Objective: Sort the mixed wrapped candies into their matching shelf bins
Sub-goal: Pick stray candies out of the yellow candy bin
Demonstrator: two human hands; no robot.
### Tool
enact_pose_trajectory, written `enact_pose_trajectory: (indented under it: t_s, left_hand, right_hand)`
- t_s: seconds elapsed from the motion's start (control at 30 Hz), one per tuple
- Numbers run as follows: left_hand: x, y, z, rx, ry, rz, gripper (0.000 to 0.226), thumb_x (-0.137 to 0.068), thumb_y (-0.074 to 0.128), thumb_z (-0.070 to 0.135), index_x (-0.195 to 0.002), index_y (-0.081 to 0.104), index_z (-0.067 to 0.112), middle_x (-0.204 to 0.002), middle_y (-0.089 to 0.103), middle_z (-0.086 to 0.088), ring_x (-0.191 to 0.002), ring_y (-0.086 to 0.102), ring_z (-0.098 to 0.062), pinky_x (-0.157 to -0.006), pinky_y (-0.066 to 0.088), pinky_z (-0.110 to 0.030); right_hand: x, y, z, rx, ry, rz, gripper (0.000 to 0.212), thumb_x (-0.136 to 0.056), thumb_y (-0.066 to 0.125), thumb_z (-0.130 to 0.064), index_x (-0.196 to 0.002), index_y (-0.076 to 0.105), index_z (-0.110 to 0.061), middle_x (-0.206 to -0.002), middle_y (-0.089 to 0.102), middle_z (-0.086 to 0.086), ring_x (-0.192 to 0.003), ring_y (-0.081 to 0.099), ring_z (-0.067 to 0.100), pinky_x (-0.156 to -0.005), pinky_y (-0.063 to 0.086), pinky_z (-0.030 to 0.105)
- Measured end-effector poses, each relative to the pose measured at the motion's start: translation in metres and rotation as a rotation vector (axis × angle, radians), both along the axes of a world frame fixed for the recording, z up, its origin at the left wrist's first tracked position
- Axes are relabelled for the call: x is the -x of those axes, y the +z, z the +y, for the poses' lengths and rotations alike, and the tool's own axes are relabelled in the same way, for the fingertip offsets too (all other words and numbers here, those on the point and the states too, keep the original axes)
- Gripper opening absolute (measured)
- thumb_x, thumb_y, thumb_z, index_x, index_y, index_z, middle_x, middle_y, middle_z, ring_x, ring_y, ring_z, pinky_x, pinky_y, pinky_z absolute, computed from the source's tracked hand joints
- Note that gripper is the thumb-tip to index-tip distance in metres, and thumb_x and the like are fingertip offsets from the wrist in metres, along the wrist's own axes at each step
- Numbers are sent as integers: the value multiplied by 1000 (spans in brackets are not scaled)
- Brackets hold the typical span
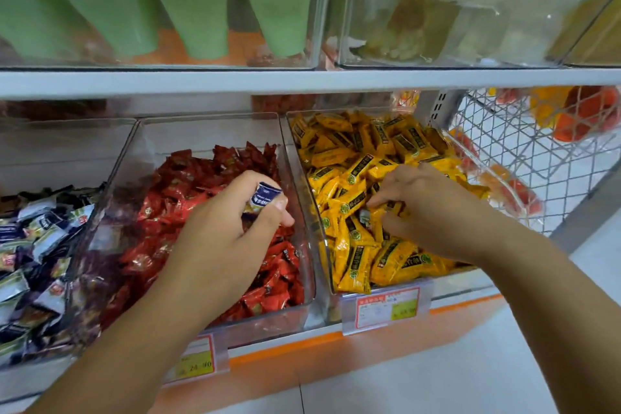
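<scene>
Over the middle bin point(268, 326) of red candies point(188, 185), the left hand point(228, 232) is curled, with fingers and thumb clamped on one blue-and-white candy point(265, 195). Just beside it, the right hand point(433, 208) reaches into the right bin point(323, 296) of yellow candies point(369, 144), fingers bent down among them. Whether they grip one cannot be told. More blue-and-white candies point(33, 245) fill the left bin point(97, 212).

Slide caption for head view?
Left hand holds a blue candy over the red candy bin; right hand reaches into the yellow candy bin.
</scene>
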State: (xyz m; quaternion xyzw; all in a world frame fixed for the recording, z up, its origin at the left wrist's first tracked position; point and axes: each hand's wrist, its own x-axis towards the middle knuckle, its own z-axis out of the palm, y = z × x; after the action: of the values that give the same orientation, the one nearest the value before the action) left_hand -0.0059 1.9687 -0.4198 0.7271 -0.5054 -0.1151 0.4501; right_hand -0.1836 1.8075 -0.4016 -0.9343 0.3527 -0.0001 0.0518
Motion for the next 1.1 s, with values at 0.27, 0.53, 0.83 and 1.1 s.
enact_pose_trajectory:
  t_s: [0.27, 0.53, 0.83, 1.1]
  left_hand:
    - [9, -4, -8, 46, 26, -78, 9, -91, 59, 28, -89, 67, 31, -74, 62, 15, -55, 50, 9, -56, 36, -8]
    - [9, -3, -3, 45, 16, -5, 12, -92, 56, 27, -93, 62, 36, -80, 67, 21, -48, 51, 6, -48, 37, -8]
    - [9, -2, -4, 83, -35, 44, 19, -97, 44, 19, -90, 51, 36, -83, 64, 18, -54, 54, -21, -49, 47, -35]
    - [20, 2, -9, 16, -145, 8, 38, -68, 54, 67, -98, 53, 45, -65, 56, 22, -58, 53, 2, -55, 41, -12]
  right_hand:
    - [-15, -11, 6, 215, -42, 101, 39, -88, 53, -54, -122, 59, -35, -118, 39, -2, -116, 37, 21, -94, 37, 36]
    - [-14, -19, -1, 192, 4, -31, 23, -90, 56, -46, -111, 63, -41, -108, 39, -4, -108, 39, 18, -86, 34, 33]
    - [-4, -16, -7, -352, 3, -705, 12, -77, 77, -27, -85, 72, -35, -99, 51, -11, -78, 44, -5, -67, 37, 11]
    - [-14, 2, 25, -702, 153, -875, 17, -74, 72, -33, -87, 74, -23, -85, 70, 1, -80, 61, 22, -73, 49, 29]
